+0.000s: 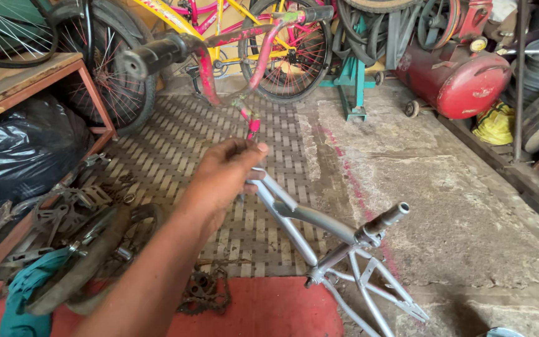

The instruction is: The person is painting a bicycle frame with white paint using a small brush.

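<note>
**Inspector:** State the grip.

**Me:** My left hand [229,171] is closed on the head end of the silver bicycle frame [319,243], where the stem of the pink handlebar [232,37] enters, keeping frame and bar upright. My right hand is out of view.

**Inspector:** Surroundings?

**Me:** Frame's rear rests near right on the concrete floor [456,206]. Loose parts [76,212] near left; red compressor tank [453,78] far right.

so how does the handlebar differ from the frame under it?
The handlebar is pink with chipped paint; the frame is plain silver. The handlebar has black grips and stands upright at the top, while the frame is bare and leans down toward the floor. Both are metal tube, meeting at the left hand.
</note>
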